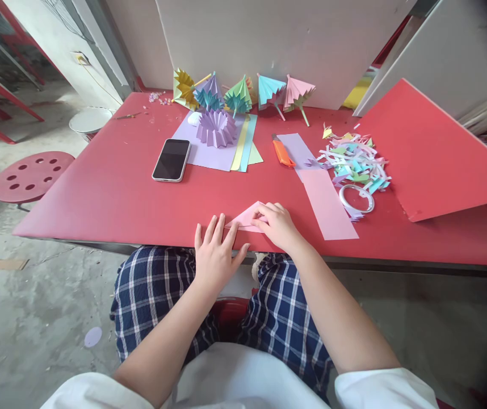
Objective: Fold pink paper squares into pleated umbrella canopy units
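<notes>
Fingers [220, 227] of the left hand [215, 253] are spread flat and loose, tips pressed on the near corner of a pink paper [247, 216], so nothing's actually gripped on that side. The right hand [278, 226] is curled over the other end, with the fold pinched between thumb and fingertips. The paper's pale pink, folded into a flat triangle, and it's sat at the front edge of the red desk [111, 193] between both hands.

Further back a phone [171, 159] is laid face up, screen dark, beside a lilac sheet [209, 150] with a pleated purple rosette [217, 128] on it. Little paper umbrellas [237, 94] are lined up by the wall. Off to the right an orange cutter [283, 153], a pink strip [328, 204], a tape roll [356, 198] and a heap of coloured scraps [354, 162] can be seen.
</notes>
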Demonstrator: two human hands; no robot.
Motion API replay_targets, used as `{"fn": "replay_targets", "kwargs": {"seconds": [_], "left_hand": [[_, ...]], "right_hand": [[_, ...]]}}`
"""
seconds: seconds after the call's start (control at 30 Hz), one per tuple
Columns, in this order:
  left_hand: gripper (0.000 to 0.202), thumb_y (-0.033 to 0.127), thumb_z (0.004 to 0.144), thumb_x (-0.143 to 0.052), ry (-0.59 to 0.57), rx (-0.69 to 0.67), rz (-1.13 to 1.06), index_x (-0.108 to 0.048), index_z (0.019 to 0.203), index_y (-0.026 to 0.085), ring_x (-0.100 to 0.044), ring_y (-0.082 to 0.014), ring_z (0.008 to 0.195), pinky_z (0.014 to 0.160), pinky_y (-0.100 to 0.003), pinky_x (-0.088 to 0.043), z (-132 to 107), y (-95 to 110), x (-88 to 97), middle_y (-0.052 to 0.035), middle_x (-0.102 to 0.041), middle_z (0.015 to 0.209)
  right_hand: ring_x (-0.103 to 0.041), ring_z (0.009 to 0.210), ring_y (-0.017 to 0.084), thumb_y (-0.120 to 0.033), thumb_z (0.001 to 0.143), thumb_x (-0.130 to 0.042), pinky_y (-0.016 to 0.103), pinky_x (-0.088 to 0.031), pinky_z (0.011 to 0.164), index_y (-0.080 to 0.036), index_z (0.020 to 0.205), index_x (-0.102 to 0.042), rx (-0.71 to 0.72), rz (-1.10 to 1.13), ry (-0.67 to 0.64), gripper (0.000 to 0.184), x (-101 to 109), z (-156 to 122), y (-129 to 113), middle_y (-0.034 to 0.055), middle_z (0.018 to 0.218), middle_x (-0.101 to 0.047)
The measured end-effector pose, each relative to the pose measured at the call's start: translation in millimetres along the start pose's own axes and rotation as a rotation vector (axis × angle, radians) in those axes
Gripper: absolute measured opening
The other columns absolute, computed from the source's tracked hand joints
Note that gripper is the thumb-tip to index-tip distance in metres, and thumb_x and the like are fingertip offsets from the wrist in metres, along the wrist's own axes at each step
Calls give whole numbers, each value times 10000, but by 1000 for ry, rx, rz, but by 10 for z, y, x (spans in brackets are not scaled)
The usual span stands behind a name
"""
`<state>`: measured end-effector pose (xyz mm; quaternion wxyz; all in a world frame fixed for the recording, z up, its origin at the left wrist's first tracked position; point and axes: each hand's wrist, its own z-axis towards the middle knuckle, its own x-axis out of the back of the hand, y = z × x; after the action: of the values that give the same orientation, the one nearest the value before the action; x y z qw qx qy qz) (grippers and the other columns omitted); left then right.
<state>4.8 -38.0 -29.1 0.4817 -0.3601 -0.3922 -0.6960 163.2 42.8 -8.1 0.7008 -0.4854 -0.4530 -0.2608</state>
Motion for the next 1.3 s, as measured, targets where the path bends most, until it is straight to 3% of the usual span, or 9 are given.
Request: {"fn": "replay_targets", "kwargs": {"seconds": [0.57,0.7,1.07,1.3], "left_hand": [[421,393,818,-472,46,60,1,-550,1165,168,-387,-274,1235,1038,-446,-234,-62,16,14,-137,-468,1304],[529,459,812,-460,-2,41,28,-467,1261,180,-346,-308,1258,1033,-499,-203,-32,35,4,-160,-396,1356],[473,384,826,-463,29,-6,-14,-493,1236,149,-386,-271,1236,1054,-460,-191,-102,-38,-25,-123,-456,1319],[499,369,841,-437,-12,-54,-32,-435,1281,134,-397,-268,1227,1061,-459,-161,-140,-19,7,-94,-465,1314]], "right_hand": [[-465,749,186,-231,779,-563,289,-359,714,-216,753,-555,-9,20,-1,31,17,4,-19,20,792,-592],[-466,741,185,-253,794,-546,293,-358,712,-221,758,-562,-7,9,-7,51,16,3,-20,20,774,-588],[-478,771,194,-236,780,-561,300,-369,724,-221,765,-558,26,4,13,22,-3,1,11,24,845,-612],[-482,757,193,-243,787,-552,297,-363,703,-219,768,-544,20,-35,-5,32,52,8,-42,24,833,-623]]}}
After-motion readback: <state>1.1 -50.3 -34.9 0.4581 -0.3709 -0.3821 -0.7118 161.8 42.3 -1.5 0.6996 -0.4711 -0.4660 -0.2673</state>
